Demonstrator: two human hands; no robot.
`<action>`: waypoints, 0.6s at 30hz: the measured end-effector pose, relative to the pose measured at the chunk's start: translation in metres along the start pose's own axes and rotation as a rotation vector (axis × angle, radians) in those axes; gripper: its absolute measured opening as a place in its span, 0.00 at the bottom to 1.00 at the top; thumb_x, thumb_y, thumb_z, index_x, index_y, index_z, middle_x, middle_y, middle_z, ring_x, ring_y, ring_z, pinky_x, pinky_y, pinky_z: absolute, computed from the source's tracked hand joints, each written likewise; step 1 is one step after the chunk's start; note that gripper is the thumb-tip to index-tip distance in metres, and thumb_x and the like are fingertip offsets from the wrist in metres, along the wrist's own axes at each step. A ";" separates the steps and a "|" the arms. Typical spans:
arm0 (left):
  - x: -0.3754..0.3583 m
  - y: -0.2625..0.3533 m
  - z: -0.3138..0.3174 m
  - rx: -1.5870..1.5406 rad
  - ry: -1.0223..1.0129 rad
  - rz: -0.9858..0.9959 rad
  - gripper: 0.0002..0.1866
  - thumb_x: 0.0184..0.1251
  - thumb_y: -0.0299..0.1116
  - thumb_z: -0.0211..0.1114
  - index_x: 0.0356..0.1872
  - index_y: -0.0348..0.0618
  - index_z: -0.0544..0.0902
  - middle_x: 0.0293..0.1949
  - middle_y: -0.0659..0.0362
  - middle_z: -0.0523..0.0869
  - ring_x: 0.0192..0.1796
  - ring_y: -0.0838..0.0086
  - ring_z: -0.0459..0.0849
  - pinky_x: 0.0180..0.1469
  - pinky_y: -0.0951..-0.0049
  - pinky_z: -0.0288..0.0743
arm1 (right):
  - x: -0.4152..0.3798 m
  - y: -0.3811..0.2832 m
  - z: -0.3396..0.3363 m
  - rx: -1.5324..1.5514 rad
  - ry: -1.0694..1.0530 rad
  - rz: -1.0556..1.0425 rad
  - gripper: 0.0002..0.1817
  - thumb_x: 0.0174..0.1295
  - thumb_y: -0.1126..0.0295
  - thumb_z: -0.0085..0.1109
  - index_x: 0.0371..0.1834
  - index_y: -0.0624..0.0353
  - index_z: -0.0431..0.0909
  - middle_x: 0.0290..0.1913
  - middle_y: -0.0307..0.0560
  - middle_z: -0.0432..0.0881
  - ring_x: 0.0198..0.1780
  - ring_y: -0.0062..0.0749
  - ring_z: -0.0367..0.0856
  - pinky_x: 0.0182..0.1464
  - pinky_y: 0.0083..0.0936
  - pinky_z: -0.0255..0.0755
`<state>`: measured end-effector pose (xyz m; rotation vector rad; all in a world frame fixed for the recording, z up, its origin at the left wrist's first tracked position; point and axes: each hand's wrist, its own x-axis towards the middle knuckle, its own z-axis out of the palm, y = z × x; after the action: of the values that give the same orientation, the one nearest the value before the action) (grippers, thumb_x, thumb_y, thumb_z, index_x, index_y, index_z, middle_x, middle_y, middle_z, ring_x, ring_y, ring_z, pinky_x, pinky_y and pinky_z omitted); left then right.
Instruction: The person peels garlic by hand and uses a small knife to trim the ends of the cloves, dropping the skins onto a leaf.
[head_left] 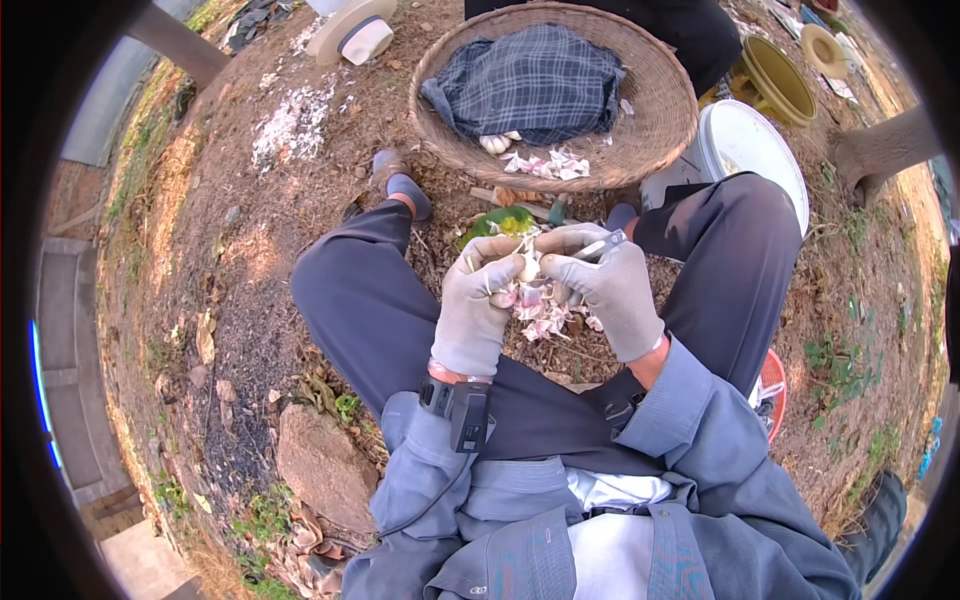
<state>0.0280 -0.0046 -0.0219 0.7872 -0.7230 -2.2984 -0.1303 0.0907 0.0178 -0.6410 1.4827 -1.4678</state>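
Note:
My left hand (482, 297), in a pale grey work glove, is closed on garlic (530, 268), its thumb and fingers pinching a whitish clove. My right hand (607, 287), gloved alike, meets it fingertip to fingertip at the garlic. Between its thumb and forefinger lies a small metal blade (598, 246), partly hidden by the fingers. Just below and behind both hands is a heap of garlic skins and cloves (545, 318), white and pinkish. Beyond the fingertips a green and yellow leaf-like thing (500, 224) shows on the ground.
A wide woven basket (440, 130) ahead holds a dark checked cloth (530, 80) and garlic cloves (550, 165). A white bucket (760, 140) and a yellow bucket (780, 75) stand at the right. My knees flank the hands. A rock (325, 465) lies left; another person sits behind the basket.

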 end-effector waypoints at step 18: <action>-0.008 0.010 0.013 0.196 -0.034 0.024 0.10 0.71 0.18 0.68 0.51 0.34 0.81 0.41 0.57 0.88 0.38 0.77 0.89 0.40 0.79 0.85 | -0.001 -0.006 -0.004 0.015 -0.108 0.110 0.14 0.61 0.75 0.71 0.48 0.71 0.86 0.28 0.41 0.85 0.22 0.15 0.77 0.23 0.15 0.68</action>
<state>0.0281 -0.0021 -0.0039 0.8237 -0.9788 -2.2482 -0.1346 0.0926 0.0234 -0.6101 1.4007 -1.3381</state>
